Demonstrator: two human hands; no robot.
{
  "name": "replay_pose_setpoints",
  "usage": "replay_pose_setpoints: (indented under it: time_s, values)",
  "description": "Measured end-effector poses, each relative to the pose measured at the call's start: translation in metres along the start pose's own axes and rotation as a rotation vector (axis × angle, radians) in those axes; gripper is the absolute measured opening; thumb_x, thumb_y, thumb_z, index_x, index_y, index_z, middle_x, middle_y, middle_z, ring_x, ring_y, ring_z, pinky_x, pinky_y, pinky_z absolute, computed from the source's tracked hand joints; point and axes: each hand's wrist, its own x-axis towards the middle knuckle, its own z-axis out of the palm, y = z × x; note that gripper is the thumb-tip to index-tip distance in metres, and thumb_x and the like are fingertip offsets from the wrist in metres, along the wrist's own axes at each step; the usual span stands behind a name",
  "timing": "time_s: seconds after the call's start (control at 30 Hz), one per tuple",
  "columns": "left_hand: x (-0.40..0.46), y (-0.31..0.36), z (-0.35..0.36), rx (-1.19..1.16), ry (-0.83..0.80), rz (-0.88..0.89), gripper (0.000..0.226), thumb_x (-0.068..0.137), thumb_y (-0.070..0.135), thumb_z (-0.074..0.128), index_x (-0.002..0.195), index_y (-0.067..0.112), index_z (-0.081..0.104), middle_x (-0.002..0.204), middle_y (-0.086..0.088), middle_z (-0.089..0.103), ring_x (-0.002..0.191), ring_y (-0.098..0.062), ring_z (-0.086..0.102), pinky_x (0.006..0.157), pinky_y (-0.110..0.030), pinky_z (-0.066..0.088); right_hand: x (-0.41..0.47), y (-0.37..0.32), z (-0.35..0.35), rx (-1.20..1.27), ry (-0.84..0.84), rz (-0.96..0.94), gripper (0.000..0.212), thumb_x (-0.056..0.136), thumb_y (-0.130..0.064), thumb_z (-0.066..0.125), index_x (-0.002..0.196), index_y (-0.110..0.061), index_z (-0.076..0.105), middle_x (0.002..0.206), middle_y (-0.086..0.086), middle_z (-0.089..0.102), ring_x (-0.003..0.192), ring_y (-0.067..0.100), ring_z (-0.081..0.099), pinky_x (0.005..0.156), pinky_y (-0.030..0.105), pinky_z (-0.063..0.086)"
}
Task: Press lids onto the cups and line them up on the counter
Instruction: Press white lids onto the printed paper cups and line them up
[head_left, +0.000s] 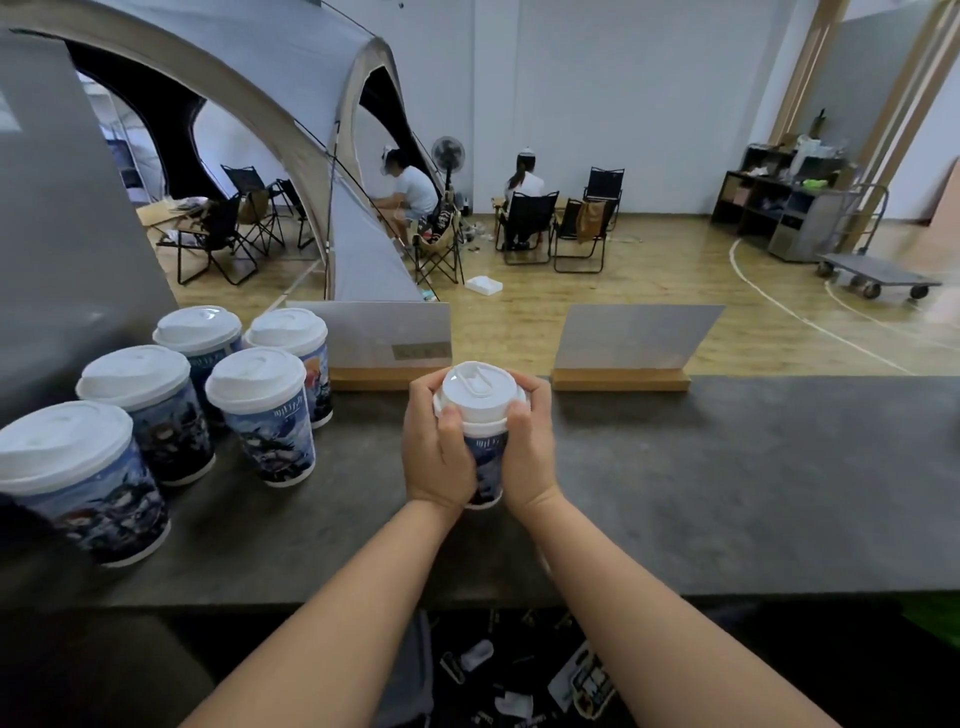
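Counter (727, 467): dark grey slab running the full width; its near edge crosses just below the forearms, its far edge lies behind the two placards.
Cup in hand (483, 457): printed paper cup, upright, base touching the counter near the middle, well back from the near edge.
Lid (480, 392): white, seated on the cup's rim, sip tab facing up.
Left hand (434, 452): wrapped round the cup's left side, thumb curled onto the lid's edge.
Right hand (530, 447): gripping the cup's right side, thumb on the lid's edge, fingers reaching behind.
Lidded cups (260, 415): five, clustered at the left end, two staggered rows, apart from the held cup.
Placards (634, 343): two grey panels in wooden bases along the far edge, a gap between them directly behind the held cup.
Free room: bare counter stretches from the right hand to the right border.
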Motion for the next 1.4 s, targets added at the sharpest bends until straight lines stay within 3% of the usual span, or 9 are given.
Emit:
replay_pose_setpoints:
  time_s: [0.1, 0.2, 0.33, 0.5, 0.67, 0.83, 1.07, 1.27, 1.4]
  values:
    - [0.003, -0.002, -0.014, 0.208, 0.025, 0.103, 0.041, 0.096, 0.03, 0.034, 0.115, 0.014, 0.066, 0.117, -0.006, 0.062, 0.109, -0.015, 0.055, 0.095, -0.028, 0.043, -0.007, -0.008, -0.017, 0.024, -0.004, 0.015, 0.016, 0.092, -0.028, 0.048, 0.105, -0.025, 0.057, 0.102, -0.002, 0.064, 0.092, 0.01, 0.062, 0.076, 0.027, 0.05]
    - [-0.004, 0.001, -0.022, 0.208, 0.086, 0.057, 0.029, 0.094, 0.017, 0.043, 0.108, 0.016, 0.069, 0.105, 0.001, 0.068, 0.098, -0.015, 0.062, 0.085, -0.026, 0.048, -0.009, -0.009, -0.032, -0.013, 0.009, -0.005, 0.017, 0.103, -0.015, 0.044, 0.106, -0.029, 0.054, 0.086, -0.011, 0.062, 0.078, 0.0, 0.059, 0.068, 0.02, 0.048]
    - [-0.024, 0.021, -0.013, 0.026, -0.003, -0.13, 0.051, 0.091, 0.044, 0.028, 0.122, 0.027, 0.065, 0.109, 0.017, 0.066, 0.103, 0.011, 0.058, 0.086, -0.015, 0.047, -0.008, -0.014, -0.029, -0.07, -0.068, -0.004, 0.018, 0.094, -0.039, 0.042, 0.101, -0.044, 0.058, 0.098, -0.013, 0.065, 0.094, 0.005, 0.063, 0.075, 0.021, 0.05]
    - [-0.03, 0.031, 0.007, 0.038, 0.005, -0.187, 0.054, 0.087, 0.057, 0.028, 0.13, 0.038, 0.051, 0.116, 0.013, 0.062, 0.106, -0.007, 0.059, 0.087, -0.03, 0.051, -0.011, -0.009, -0.02, -0.002, -0.078, 0.009, 0.035, 0.083, -0.051, 0.041, 0.11, -0.032, 0.053, 0.107, -0.005, 0.065, 0.099, 0.01, 0.065, 0.08, 0.03, 0.055]
    - [-0.031, 0.022, 0.02, -0.051, 0.151, -0.111, 0.04, 0.091, 0.041, 0.029, 0.116, 0.024, 0.056, 0.111, 0.002, 0.067, 0.103, -0.013, 0.064, 0.083, -0.042, 0.055, -0.004, -0.003, -0.022, 0.017, -0.046, -0.035, 0.015, 0.089, -0.029, 0.039, 0.099, -0.024, 0.049, 0.095, -0.005, 0.063, 0.089, 0.006, 0.065, 0.072, 0.028, 0.053]
    - [-0.028, 0.018, 0.027, -0.139, 0.197, -0.041, 0.037, 0.09, 0.035, 0.033, 0.109, 0.013, 0.056, 0.101, 0.011, 0.068, 0.094, -0.011, 0.066, 0.073, -0.024, 0.052, 0.002, 0.008, -0.019, 0.04, -0.027, -0.112, 0.022, 0.085, -0.039, 0.039, 0.096, -0.022, 0.048, 0.09, -0.019, 0.066, 0.083, 0.006, 0.065, 0.063, 0.023, 0.052]
    - [-0.025, 0.018, 0.027, -0.199, 0.172, -0.067, 0.026, 0.092, 0.019, 0.036, 0.108, 0.011, 0.054, 0.097, 0.014, 0.067, 0.09, -0.004, 0.064, 0.073, -0.02, 0.05, 0.003, 0.008, -0.013, 0.112, 0.026, -0.113, 0.018, 0.085, -0.032, 0.041, 0.094, -0.018, 0.048, 0.087, -0.019, 0.067, 0.079, 0.002, 0.064, 0.061, 0.02, 0.051]
    - [-0.022, 0.017, 0.019, -0.148, 0.064, -0.108, 0.037, 0.089, 0.042, 0.031, 0.114, 0.024, 0.052, 0.105, 0.014, 0.066, 0.1, -0.012, 0.064, 0.078, -0.036, 0.055, -0.008, -0.003, -0.011, 0.029, 0.04, -0.078, 0.034, 0.083, -0.046, 0.041, 0.104, -0.02, 0.049, 0.101, 0.001, 0.062, 0.092, 0.012, 0.065, 0.071, 0.029, 0.054]
    - [-0.026, 0.012, -0.003, 0.066, -0.054, -0.147, 0.053, 0.093, 0.054, 0.019, 0.134, 0.027, 0.037, 0.126, -0.001, 0.051, 0.119, -0.02, 0.05, 0.1, -0.041, 0.044, -0.012, -0.012, -0.024, -0.092, -0.035, 0.008, 0.042, 0.083, -0.052, 0.043, 0.119, -0.031, 0.044, 0.099, -0.002, 0.064, 0.094, 0.012, 0.066, 0.076, 0.032, 0.055]
